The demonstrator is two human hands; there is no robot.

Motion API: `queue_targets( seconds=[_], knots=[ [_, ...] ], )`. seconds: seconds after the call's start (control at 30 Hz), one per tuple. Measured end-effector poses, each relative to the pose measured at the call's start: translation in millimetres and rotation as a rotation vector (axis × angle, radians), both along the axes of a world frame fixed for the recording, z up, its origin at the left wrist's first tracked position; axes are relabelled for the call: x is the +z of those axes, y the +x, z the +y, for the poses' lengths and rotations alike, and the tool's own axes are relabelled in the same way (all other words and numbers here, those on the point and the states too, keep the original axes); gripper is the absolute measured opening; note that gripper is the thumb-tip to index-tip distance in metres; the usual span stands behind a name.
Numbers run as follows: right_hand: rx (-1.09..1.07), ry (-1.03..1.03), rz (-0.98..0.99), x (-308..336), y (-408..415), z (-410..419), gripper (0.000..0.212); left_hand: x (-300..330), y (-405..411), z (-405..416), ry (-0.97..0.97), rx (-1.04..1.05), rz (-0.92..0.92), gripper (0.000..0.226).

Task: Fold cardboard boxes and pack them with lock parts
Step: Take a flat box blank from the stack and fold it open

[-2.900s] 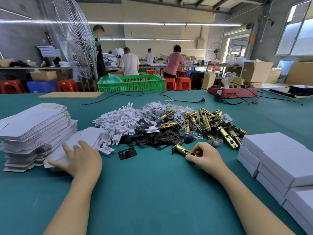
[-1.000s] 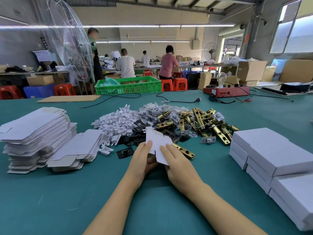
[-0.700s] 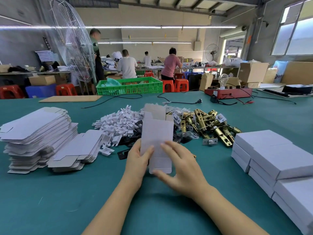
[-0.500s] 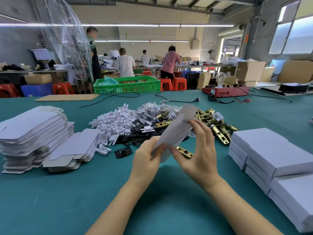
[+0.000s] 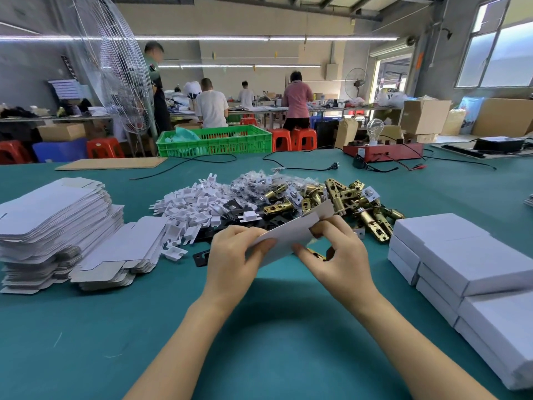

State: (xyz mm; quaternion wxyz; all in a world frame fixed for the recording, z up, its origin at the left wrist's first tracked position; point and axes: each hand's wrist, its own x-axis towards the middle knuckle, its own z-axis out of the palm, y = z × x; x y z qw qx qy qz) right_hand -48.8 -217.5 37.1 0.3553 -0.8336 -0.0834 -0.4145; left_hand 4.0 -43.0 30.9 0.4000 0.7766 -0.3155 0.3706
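Note:
A flat white box blank (image 5: 288, 235) is held tilted above the green table, its far end up and to the right. My left hand (image 5: 233, 255) grips its near left end, thumb on top. My right hand (image 5: 337, 255) pinches its right part between thumb and fingers. Behind it lie brass latch bolts (image 5: 354, 203), white plastic pieces (image 5: 193, 203) and black plates (image 5: 227, 209). One brass latch shows partly under my right hand. Stacks of flat blanks (image 5: 54, 223) stand at the left. Folded white boxes (image 5: 467, 255) are stacked at the right.
A lone black plate (image 5: 202, 256) lies on the green table (image 5: 274, 327) by my left hand. Further back are a green crate (image 5: 216, 140), black cables, a red tester with a bulb (image 5: 380, 148) and a cardboard sheet. Several people work at far benches.
My left hand took a blank from the left stack and my right hand left the brass latch. Both hands lifted the blank, then turned it from upright to slanting rightward.

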Motion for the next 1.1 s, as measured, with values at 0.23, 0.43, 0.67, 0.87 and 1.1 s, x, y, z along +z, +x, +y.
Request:
queue_targets(
  seconds=[0.23, 0.43, 0.67, 0.87, 1.1],
  knots=[
    [0.177, 0.115, 0.19, 4, -1, -1, 0.027, -3, 2, 2, 0.05, 0.151, -0.094, 0.033],
    [0.23, 0.292, 0.246, 5, 1, -1, 0.005, -12, 0, -1, 0.212, 0.39, -0.287, 0.038],
    [0.339, 0.522, 0.228, 7, 1, 4, 0.004, -18, -7, -14, 0.271, 0.456, -0.331, 0.064],
    [0.452, 0.563, 0.252, 9, -3, 16, 0.014, -22, -10, -21, 0.268, 0.473, -0.201, 0.106],
    [0.382, 0.32, 0.157, 15, -12, 24, 0.029, -18, -8, -24, 0.207, 0.457, -0.298, 0.077]
  ],
)
